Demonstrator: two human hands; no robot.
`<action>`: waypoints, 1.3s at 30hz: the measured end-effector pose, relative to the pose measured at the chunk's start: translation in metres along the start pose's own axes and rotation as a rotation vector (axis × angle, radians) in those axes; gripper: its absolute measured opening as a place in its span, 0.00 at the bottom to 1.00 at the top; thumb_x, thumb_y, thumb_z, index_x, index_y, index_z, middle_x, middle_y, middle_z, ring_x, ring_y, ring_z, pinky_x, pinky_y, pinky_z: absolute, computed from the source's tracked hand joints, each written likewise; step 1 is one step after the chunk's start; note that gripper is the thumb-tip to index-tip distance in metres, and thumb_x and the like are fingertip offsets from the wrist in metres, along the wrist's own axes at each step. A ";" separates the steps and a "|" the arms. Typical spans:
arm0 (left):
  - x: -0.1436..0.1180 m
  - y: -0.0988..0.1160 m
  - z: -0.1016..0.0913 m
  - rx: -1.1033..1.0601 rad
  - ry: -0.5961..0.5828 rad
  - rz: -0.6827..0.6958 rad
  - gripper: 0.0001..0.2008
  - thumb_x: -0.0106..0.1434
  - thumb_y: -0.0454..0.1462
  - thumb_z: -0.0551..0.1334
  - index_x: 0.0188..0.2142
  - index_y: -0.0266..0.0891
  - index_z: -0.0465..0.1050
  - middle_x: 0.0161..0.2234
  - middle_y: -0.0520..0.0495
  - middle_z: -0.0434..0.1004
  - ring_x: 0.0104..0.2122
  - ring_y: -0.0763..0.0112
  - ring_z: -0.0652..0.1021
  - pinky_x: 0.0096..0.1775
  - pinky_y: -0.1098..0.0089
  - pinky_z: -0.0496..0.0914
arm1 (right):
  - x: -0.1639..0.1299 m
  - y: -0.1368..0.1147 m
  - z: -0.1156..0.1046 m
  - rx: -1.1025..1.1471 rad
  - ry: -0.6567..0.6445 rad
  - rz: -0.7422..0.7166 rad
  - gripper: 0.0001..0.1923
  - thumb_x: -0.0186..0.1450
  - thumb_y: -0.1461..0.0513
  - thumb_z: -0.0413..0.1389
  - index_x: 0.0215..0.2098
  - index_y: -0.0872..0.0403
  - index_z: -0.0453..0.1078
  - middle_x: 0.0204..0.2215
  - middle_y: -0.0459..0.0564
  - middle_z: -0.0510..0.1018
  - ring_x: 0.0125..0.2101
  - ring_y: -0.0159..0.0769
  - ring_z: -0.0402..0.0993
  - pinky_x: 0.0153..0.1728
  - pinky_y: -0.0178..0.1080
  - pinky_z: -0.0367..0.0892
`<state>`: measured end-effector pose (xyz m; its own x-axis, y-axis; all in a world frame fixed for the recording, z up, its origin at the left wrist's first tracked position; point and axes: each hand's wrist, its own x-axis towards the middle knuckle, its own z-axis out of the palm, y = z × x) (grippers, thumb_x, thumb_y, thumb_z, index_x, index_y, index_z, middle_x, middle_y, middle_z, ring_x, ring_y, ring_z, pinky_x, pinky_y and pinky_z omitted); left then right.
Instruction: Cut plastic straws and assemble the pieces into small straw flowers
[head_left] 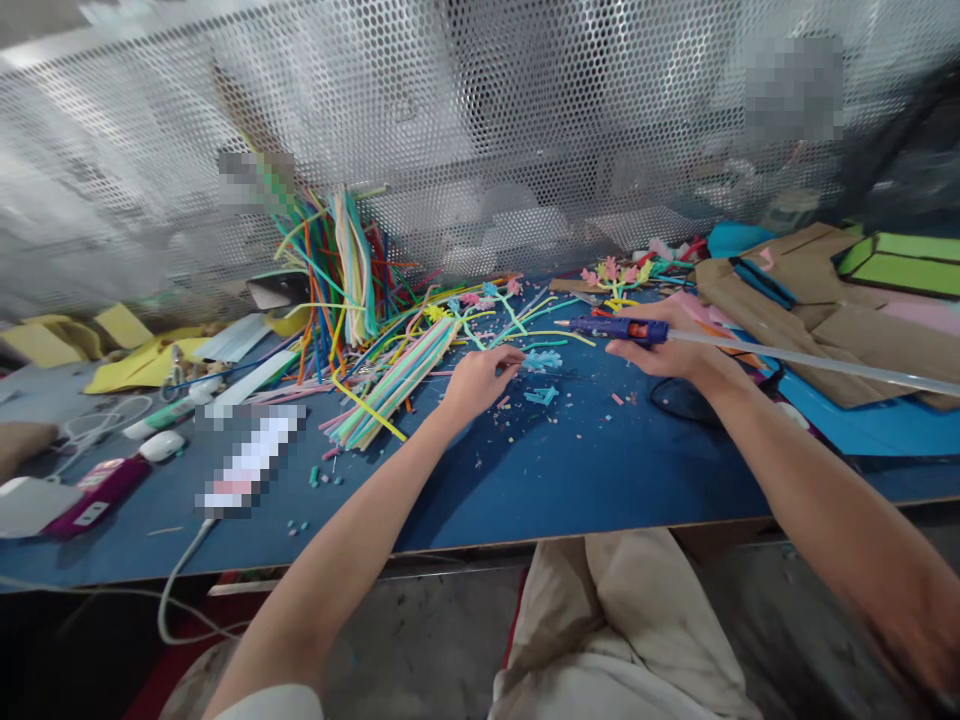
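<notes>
**Glue gun in the right hand, left hand at a small blue piece**

The right hand is closed around a blue glue gun, holding it low over the blue tabletop with the nozzle pointing left. A long clear glue stick runs out of the back of the gun to the right, over the forearm.

The left hand rests on the tabletop with its fingers drawn together, the fingertips pinching or pressing at a small light-blue pipe-cleaner shape; which of the 2 cannot be told. A second small blue piece lies just beside it, between the 2 hands.

To the left of the left hand lies a bundle of pastel pipe cleaners, and behind it a tall tangle of coloured ones leans on the perforated metal screen. Small finished pink and yellow flowers lie near the screen, beyond the gun. Brown cardboard lies at the right, a white cable at the left edge.
</notes>
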<state>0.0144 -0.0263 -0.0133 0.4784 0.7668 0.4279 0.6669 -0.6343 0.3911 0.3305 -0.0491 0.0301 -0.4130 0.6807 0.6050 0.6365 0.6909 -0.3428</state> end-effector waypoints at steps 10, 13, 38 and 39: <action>-0.002 0.030 0.001 0.141 -0.030 0.124 0.09 0.67 0.43 0.61 0.36 0.41 0.76 0.34 0.47 0.79 0.37 0.65 0.77 0.44 0.64 0.70 | 0.003 -0.006 -0.006 -0.003 -0.036 0.002 0.20 0.64 0.44 0.58 0.28 0.51 0.71 0.22 0.46 0.74 0.24 0.36 0.70 0.28 0.38 0.60; -0.005 0.038 0.007 0.142 -0.099 0.136 0.10 0.66 0.45 0.62 0.36 0.43 0.77 0.33 0.48 0.78 0.35 0.65 0.76 0.42 0.65 0.68 | 0.002 -0.004 -0.005 -0.005 -0.035 -0.002 0.19 0.64 0.45 0.59 0.29 0.52 0.72 0.22 0.46 0.74 0.24 0.36 0.70 0.29 0.38 0.61; 0.001 0.033 -0.003 -0.455 0.045 -0.152 0.13 0.68 0.47 0.59 0.39 0.40 0.75 0.31 0.49 0.78 0.26 0.74 0.72 0.27 0.72 0.65 | -0.002 0.000 0.002 0.197 -0.171 0.050 0.25 0.67 0.42 0.52 0.23 0.51 0.68 0.20 0.47 0.73 0.22 0.36 0.69 0.27 0.40 0.63; 0.001 0.035 -0.004 -0.455 0.056 -0.142 0.13 0.68 0.46 0.59 0.38 0.39 0.75 0.32 0.49 0.78 0.27 0.73 0.72 0.27 0.72 0.65 | -0.002 -0.002 0.002 0.214 -0.183 0.055 0.26 0.67 0.42 0.52 0.23 0.51 0.68 0.19 0.47 0.73 0.21 0.36 0.68 0.26 0.40 0.62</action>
<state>0.0362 -0.0480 0.0039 0.3612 0.8503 0.3827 0.3999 -0.5120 0.7602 0.3288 -0.0511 0.0275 -0.5049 0.7379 0.4480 0.5171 0.6741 -0.5275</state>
